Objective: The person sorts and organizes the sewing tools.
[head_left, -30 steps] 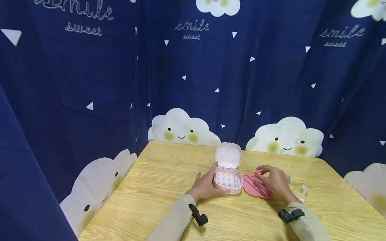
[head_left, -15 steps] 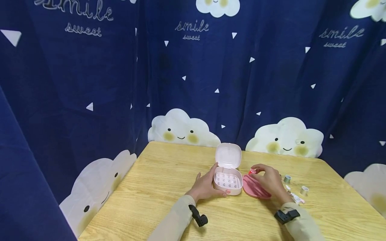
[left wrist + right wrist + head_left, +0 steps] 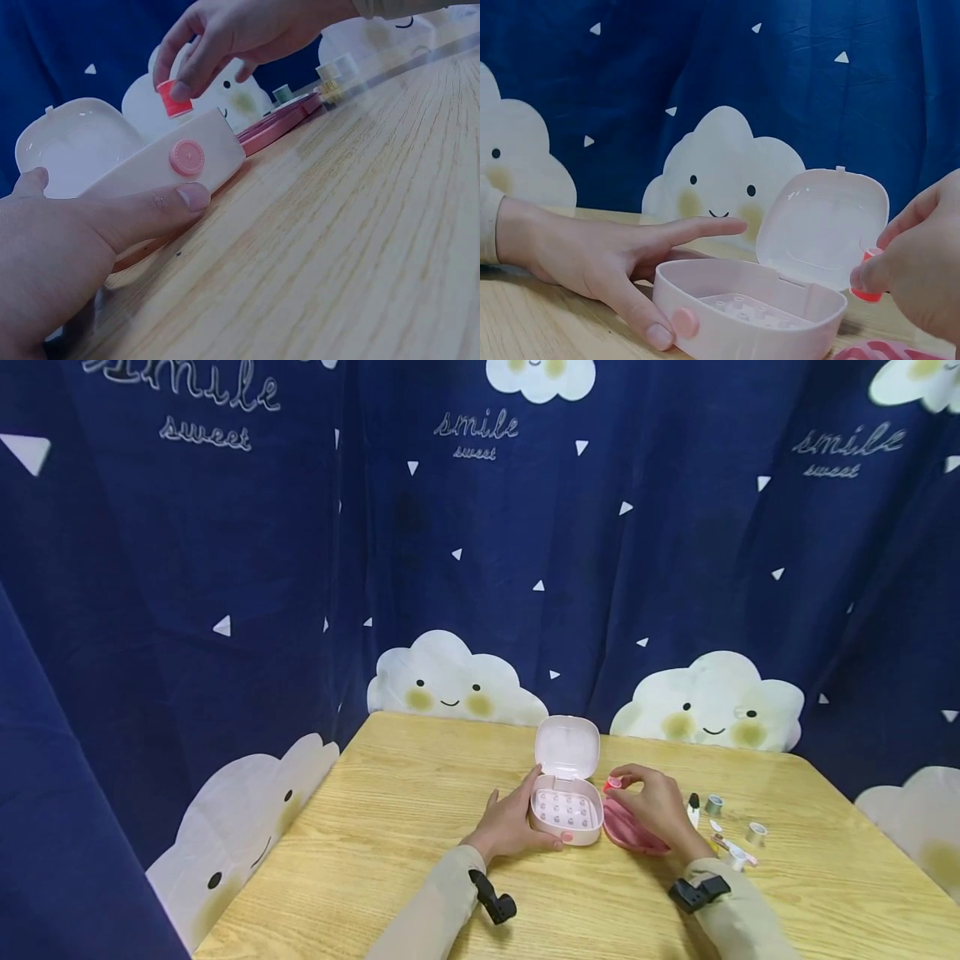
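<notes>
A pale pink sewing box (image 3: 588, 836) stands on the table with its lid (image 3: 567, 747) raised; small pegs line the tray inside. My left hand (image 3: 510, 825) holds the box from its left side, thumb on the front wall beside the round pink button (image 3: 187, 157). Just right of the box, my right hand (image 3: 658, 806) pinches a red thread spool (image 3: 612, 784) between thumb and fingertips. In the right wrist view, the spool hangs in the air by the box's right rim, apart from the tray. A pink slotted insert (image 3: 628, 833) lies under my right hand, partly hidden.
Right of my right hand lie a green-grey spool (image 3: 714, 804), a pale spool (image 3: 757, 834), a white tool with a black tip (image 3: 693, 810) and several small items (image 3: 735, 853). Behind the wooden table (image 3: 420, 768) hangs a blue curtain (image 3: 480, 568).
My right hand has moved left with the red spool, from over the pink insert to beside the box. Small items to the right have come into sight. My left hand stays on the box.
</notes>
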{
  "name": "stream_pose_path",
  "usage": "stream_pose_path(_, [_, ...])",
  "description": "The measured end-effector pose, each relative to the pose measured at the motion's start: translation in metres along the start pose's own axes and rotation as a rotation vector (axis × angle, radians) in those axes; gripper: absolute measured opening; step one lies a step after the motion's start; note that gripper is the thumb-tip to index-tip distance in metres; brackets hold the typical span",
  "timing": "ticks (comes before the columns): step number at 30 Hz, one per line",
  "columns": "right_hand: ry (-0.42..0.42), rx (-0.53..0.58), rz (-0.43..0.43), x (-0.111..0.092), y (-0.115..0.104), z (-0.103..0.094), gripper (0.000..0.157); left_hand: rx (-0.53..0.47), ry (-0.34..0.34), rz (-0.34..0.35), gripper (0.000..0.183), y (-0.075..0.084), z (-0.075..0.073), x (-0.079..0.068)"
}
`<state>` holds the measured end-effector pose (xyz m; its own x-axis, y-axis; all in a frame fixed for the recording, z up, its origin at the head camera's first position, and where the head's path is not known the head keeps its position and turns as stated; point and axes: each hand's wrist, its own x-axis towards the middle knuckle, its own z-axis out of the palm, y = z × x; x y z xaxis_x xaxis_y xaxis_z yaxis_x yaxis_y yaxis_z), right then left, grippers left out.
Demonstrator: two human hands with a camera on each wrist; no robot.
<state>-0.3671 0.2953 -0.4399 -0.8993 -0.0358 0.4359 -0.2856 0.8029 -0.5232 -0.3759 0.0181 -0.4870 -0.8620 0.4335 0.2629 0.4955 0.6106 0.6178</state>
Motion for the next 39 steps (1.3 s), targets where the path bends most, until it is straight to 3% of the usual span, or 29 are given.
stream_pose_path(8, [-0.062,0.012,0.053,0.004,-0.010,0.008,0.033,0.020,-0.007,-0.008,0.130,0.000,0.000,0.000])
stream_pose_path(23, [-0.085,0.006,0.072,0.010,-0.017,0.023,0.031,0.017,-0.003,0.001,0.131,-0.002,0.002,0.001])
stream_pose_path(39, [-0.079,-0.059,0.021,0.014,-0.016,0.033,0.029,0.021,0.000,0.001,0.131,-0.002,0.002,0.002])
